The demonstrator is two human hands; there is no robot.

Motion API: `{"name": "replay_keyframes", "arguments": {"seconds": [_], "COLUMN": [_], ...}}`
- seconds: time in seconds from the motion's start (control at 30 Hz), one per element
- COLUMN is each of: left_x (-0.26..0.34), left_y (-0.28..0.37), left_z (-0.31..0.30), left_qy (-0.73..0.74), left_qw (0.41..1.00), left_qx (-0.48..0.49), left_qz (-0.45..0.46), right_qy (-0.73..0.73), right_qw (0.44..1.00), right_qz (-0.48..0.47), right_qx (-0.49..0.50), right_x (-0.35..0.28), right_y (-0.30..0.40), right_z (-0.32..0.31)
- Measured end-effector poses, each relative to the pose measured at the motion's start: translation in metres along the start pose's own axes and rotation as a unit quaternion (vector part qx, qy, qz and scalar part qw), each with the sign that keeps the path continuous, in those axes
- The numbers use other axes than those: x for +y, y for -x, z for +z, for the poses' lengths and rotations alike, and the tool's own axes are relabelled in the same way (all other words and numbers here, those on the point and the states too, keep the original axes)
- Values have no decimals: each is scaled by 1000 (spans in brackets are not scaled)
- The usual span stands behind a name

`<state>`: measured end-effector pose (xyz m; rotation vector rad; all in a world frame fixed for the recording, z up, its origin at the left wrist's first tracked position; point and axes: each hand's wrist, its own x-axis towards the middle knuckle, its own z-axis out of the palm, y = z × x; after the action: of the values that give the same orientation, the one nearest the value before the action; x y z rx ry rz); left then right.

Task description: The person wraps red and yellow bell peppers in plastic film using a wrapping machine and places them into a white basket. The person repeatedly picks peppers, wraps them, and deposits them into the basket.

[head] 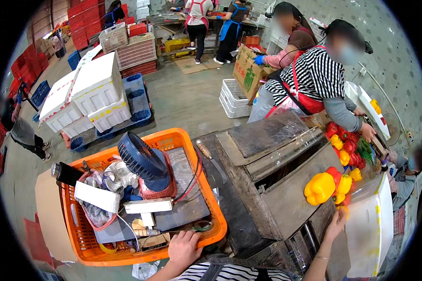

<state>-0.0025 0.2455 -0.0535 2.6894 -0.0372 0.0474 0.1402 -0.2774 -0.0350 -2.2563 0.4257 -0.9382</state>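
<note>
My left hand (184,247) rests at the near rim of an orange plastic basket (216,224), fingers over the edge; whether they grip it is unclear. My right hand (336,224) touches a yellow bell pepper (343,210) at the edge of a metal worktop (285,210). Beside that hand, a large yellow bell pepper (319,188) lies with red and yellow ones close behind it. The basket holds a dark blue fan (144,161), white gloves (121,174), a wooden-handled tool (147,232) and white boxes. A curved knife with a wooden handle (204,149) lies between basket and worktop.
A white foam box (367,228) stands right of my right hand. Across the table a co-worker in a striped shirt (309,75) reaches over more peppers (350,147). White foam boxes (95,77) sit on a blue pallet (137,98) at the left back.
</note>
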Motion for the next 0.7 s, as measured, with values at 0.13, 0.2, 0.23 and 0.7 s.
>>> {"name": "replay_keyframes", "arguments": {"seconds": [0.13, 0.2, 0.23, 0.7], "left_x": [-1, 1, 2, 5], "left_y": [-1, -1, -1, 1], "left_z": [0, -1, -2, -3], "left_qy": [2, 1, 2, 6], "left_qw": [1000, 1000, 1000, 999], "left_qx": [-9, -14, -11, 53], "left_qz": [2, -3, -5, 2], "right_qy": [-40, -46, -45, -58], "right_qw": [999, 999, 999, 998], "right_qz": [6, 15, 22, -10], "right_qx": [-4, -6, -7, -7], "right_x": [-14, -17, -16, -31], "right_y": [2, 1, 0, 1], "right_z": [1, 2, 2, 3]}}
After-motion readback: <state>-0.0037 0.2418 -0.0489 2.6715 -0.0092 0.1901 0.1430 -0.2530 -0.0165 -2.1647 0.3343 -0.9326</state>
